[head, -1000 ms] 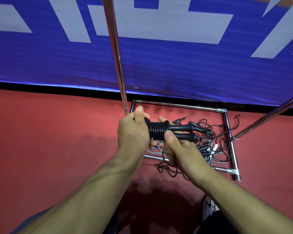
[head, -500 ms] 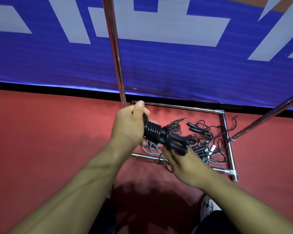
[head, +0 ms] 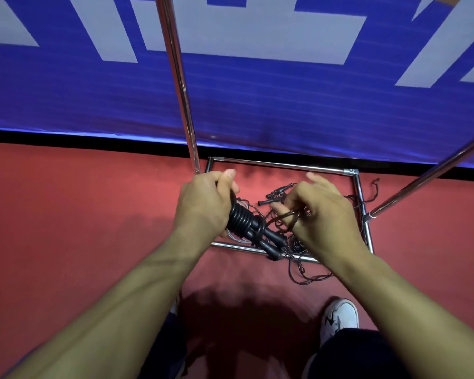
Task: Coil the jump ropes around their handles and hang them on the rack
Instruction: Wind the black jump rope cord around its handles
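A: What's over on the left?

B: The left hand [head: 203, 203] grips the coiled end of the black jump rope handles [head: 253, 231], which slant down toward the rack base [head: 282, 166].

A: And the cord?

B: A thin dark rope [head: 281, 218] runs from the handles up to the right hand [head: 320, 214], whose curled fingers pinch it.

A: Below them?

B: More loose jump ropes [head: 279, 194] lie tangled on the red floor [head: 80, 214] inside the chrome frame. An upright pole [head: 179, 86] rises before a blue banner [head: 285, 105]. A white shoe [head: 340, 317] shows lower right.
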`<state>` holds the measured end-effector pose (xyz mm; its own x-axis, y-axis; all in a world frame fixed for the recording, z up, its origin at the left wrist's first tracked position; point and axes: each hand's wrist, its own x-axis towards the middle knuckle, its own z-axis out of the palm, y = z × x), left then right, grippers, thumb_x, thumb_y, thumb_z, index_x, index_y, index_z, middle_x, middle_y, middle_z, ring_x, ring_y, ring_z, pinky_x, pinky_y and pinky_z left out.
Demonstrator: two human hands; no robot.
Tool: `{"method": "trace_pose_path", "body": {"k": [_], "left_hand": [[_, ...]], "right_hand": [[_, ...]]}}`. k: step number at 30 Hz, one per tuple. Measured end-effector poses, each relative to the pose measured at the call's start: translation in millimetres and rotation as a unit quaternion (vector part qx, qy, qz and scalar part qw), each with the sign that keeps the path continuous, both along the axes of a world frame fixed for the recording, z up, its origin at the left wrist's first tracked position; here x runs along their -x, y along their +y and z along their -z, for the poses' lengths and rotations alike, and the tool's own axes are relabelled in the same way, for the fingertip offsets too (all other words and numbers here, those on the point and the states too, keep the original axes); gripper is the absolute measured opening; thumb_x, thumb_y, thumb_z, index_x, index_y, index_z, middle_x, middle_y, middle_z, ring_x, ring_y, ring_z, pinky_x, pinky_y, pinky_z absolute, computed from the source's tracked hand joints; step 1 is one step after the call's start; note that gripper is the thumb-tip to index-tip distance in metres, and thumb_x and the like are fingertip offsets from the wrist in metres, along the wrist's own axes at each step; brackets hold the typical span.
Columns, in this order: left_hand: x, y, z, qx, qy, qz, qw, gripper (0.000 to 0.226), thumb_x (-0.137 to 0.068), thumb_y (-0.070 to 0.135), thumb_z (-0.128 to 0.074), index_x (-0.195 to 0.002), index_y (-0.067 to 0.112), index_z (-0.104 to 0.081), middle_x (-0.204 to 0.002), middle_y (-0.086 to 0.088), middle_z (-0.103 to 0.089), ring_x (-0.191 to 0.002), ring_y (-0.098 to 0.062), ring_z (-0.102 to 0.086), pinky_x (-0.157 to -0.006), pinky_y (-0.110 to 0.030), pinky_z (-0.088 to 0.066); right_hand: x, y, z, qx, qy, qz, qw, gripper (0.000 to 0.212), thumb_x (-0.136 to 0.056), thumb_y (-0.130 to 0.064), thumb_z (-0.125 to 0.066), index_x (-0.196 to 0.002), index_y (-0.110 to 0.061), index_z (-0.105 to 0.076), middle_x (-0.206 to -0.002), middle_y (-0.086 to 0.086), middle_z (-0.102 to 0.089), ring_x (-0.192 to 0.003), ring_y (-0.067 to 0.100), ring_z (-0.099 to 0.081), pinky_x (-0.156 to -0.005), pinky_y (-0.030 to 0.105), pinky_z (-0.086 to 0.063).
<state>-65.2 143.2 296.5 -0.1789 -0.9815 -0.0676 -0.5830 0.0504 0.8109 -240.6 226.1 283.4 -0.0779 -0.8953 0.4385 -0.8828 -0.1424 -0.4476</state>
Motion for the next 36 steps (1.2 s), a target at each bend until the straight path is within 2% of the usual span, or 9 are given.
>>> {"method": "trace_pose_path", "body": {"k": [2, 4, 10, 14, 17, 23, 29, 32, 36], "left_hand": [[0.8, -1.4, 2.5, 0.032, 0.014, -0.049, 0.998, 0.042, -0.103, 0.037, -0.044, -0.067, 0.023, -0.059, -0.056, 0.001, -0.063, -0.043, -0.020, -0.062, -0.047, -0.025, -0.047], [4.4, -1.6, 4.2, 0.049, 0.049, -0.088, 0.994, 0.041, -0.103, 0.038, -0.043, -0.066, 0.025, -0.056, -0.059, 0.002, -0.068, -0.049, -0.025, -0.064, -0.055, -0.036, -0.054], [6.2, -8.7, 9.2, 0.016, 0.166, -0.196, 0.966, 0.041, -0.099, 0.046, -0.042, -0.067, 0.030, -0.061, -0.062, 0.002, -0.071, -0.055, -0.031, -0.068, -0.054, -0.051, -0.058], [6.9, -9.5, 4.4, -0.006, 0.213, -0.227, 0.950, 0.040, -0.105, 0.037, -0.041, -0.072, 0.025, -0.059, -0.070, -0.008, -0.070, -0.037, -0.016, -0.058, -0.038, -0.029, -0.047], [8.1, -9.3, -0.8, -0.022, 0.238, -0.250, 0.938, 0.040, -0.106, 0.034, -0.041, -0.073, 0.020, -0.058, -0.069, -0.010, -0.066, -0.031, -0.011, -0.051, -0.031, -0.022, -0.038], [11.3, -2.8, -6.2, -0.066, 0.270, -0.239, 0.930, 0.039, -0.107, 0.034, -0.041, -0.075, 0.017, -0.057, -0.052, 0.007, -0.067, -0.033, -0.010, -0.053, -0.030, -0.019, -0.037], [9.8, -7.2, -8.3, -0.088, 0.290, -0.271, 0.914, 0.039, -0.107, 0.035, -0.041, -0.075, 0.019, -0.057, -0.062, 0.000, -0.065, -0.030, -0.009, -0.049, -0.031, -0.020, -0.036], [7.3, -9.0, -9.9, -0.098, 0.296, -0.280, 0.908, 0.039, -0.107, 0.035, -0.041, -0.076, 0.018, -0.057, -0.061, 0.000, -0.061, -0.028, -0.008, -0.046, -0.031, -0.018, -0.035], [7.0, -7.1, -8.2, -0.122, 0.285, -0.268, 0.912, 0.040, -0.106, 0.037, -0.041, -0.075, 0.019, -0.058, -0.068, -0.004, -0.061, -0.029, -0.008, -0.047, -0.032, -0.019, -0.036]], "right_hand": [[-8.8, 3.5, -6.4, -0.010, 0.022, 0.011, 1.000, 0.012, -0.082, -0.028, -0.057, -0.076, -0.024, -0.048, -0.060, -0.005, -0.051, -0.056, 0.023, -0.048, -0.058, 0.028, -0.044], [-21.1, 9.1, -11.5, -0.039, 0.028, 0.012, 0.999, 0.013, -0.072, -0.023, -0.047, -0.082, -0.027, -0.042, -0.060, -0.009, -0.048, -0.054, 0.021, -0.046, -0.049, 0.026, -0.040], [-49.7, 28.7, 1.0, -0.088, -0.048, -0.055, 0.993, 0.014, -0.088, -0.032, -0.043, -0.101, -0.028, -0.048, -0.083, -0.016, -0.047, -0.062, 0.020, -0.055, -0.057, 0.035, -0.049], [-50.5, 26.6, 14.6, -0.119, -0.163, -0.029, 0.979, 0.016, -0.099, -0.022, -0.044, -0.099, -0.037, -0.038, -0.070, -0.016, -0.047, -0.059, 0.010, -0.048, -0.062, 0.031, -0.040], [-56.9, 19.9, 22.2, -0.201, -0.350, 0.004, 0.915, 0.023, -0.103, -0.021, -0.046, -0.090, -0.032, -0.029, -0.066, -0.004, -0.058, -0.050, 0.010, -0.046, -0.054, 0.032, -0.042], [-48.8, 6.3, 9.2, -0.374, -0.593, 0.005, 0.713, 0.018, -0.106, -0.027, -0.041, -0.103, -0.017, -0.055, -0.079, -0.002, -0.062, -0.059, 0.018, -0.063, -0.040, 0.021, -0.037], [-45.8, 9.4, 16.7, -0.170, -0.410, 0.023, 0.896, 0.020, -0.102, -0.031, -0.042, -0.103, -0.034, -0.061, -0.078, -0.017, -0.057, -0.065, 0.006, -0.052, -0.066, 0.024, -0.043], [-40.3, 14.4, 14.4, -0.128, -0.305, 0.008, 0.944, 0.024, -0.099, -0.050, -0.031, -0.097, -0.042, -0.054, -0.087, -0.010, -0.051, -0.081, 0.004, -0.050, -0.073, 0.015, -0.037], [-37.7, 9.1, 21.5, -0.122, -0.224, -0.002, 0.967, 0.033, -0.101, -0.033, -0.038, -0.099, -0.027, -0.070, -0.091, 0.001, -0.052, -0.092, 0.009, -0.050, -0.081, 0.020, -0.041]]}}
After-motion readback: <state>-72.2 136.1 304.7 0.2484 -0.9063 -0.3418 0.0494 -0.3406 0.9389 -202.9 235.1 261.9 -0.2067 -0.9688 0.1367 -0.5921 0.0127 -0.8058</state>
